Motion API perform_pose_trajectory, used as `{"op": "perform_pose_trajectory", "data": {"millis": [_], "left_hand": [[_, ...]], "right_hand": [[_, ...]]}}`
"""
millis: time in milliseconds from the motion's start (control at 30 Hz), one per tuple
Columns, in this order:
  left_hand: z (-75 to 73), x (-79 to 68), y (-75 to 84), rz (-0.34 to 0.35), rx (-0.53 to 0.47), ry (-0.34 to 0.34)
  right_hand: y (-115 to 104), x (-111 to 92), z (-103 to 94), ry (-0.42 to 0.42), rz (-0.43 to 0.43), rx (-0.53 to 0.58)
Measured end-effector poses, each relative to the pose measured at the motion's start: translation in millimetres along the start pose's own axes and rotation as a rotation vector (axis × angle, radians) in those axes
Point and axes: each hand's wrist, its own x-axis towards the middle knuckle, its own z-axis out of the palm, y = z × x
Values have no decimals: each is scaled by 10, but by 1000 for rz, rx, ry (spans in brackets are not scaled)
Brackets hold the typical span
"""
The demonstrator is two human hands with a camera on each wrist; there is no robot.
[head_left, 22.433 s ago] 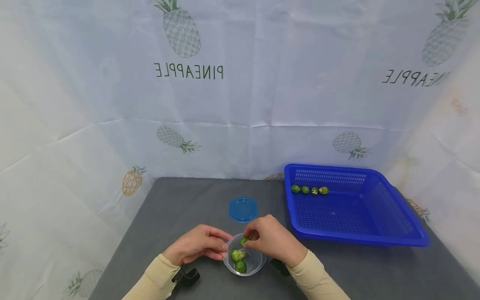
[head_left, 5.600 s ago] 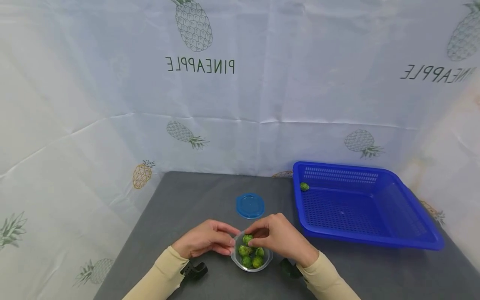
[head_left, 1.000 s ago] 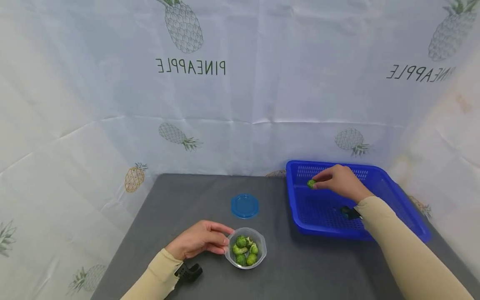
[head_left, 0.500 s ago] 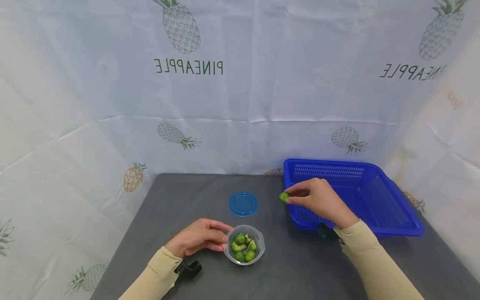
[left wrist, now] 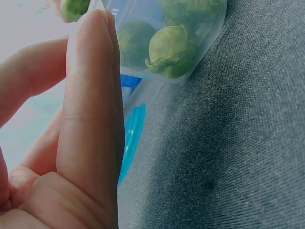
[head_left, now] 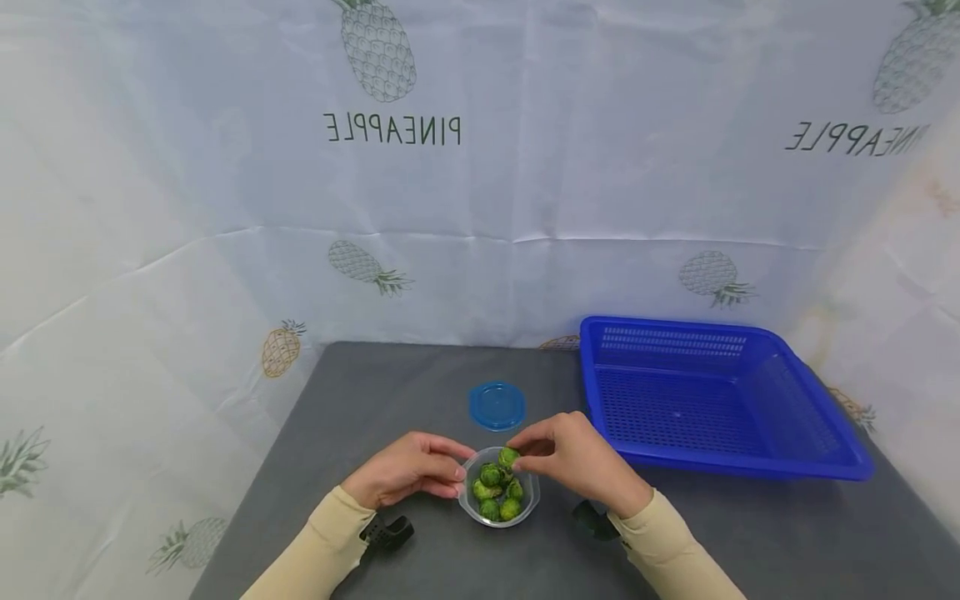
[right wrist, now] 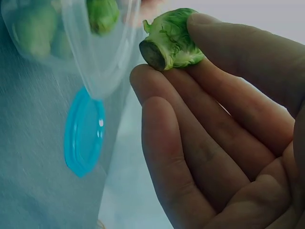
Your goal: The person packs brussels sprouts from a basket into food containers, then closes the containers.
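Note:
My left hand point(head_left: 415, 468) holds the clear plastic container point(head_left: 532, 497) at its left rim, thumb and fingers at the wall. Several Brussels sprouts point(head_left: 491, 475) lie inside; the left wrist view shows one sprout point(left wrist: 172, 51) through the clear side. Over the container's far right part, my right hand point(head_left: 583, 460) pinches another Brussels sprout point(head_left: 507, 457) between thumb and fingertips. The right wrist view shows that same sprout point(right wrist: 174, 40) up close, its cut stem end turned down and left, just beside the container's rim.
A blue lid point(head_left: 497, 406) lies flat on the grey table point(head_left: 405, 383) behind the container. To the right stands a large blue basket point(head_left: 675, 408) with no sprouts visible inside. A pineapple-print curtain point(head_left: 510, 183) encloses the back and sides.
The right hand has carried a sprout from the blue basket left to the container. Over the longer span, the basket's sprouts have left it and the container has filled. The left hand stays at the rim.

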Motion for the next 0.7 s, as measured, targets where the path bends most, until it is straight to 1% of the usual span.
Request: {"op": "perform_pose_trajectory", "data": {"millis": [200,333,567,700], "left_hand": [[-5,17,5,-1,-2,-4],[-5,23,6,0,-16,-12],[-14,19,3,-1,-20,-3],[-16,14,9,-1,-21,-1]], "right_hand": [[-23,-30,135,-49,-13,8],[-22,-33,162,-60,-11,-5],[-38,-16,191,-76,-16,-9],[-41,-13,228,-80,-30,-33]]}}
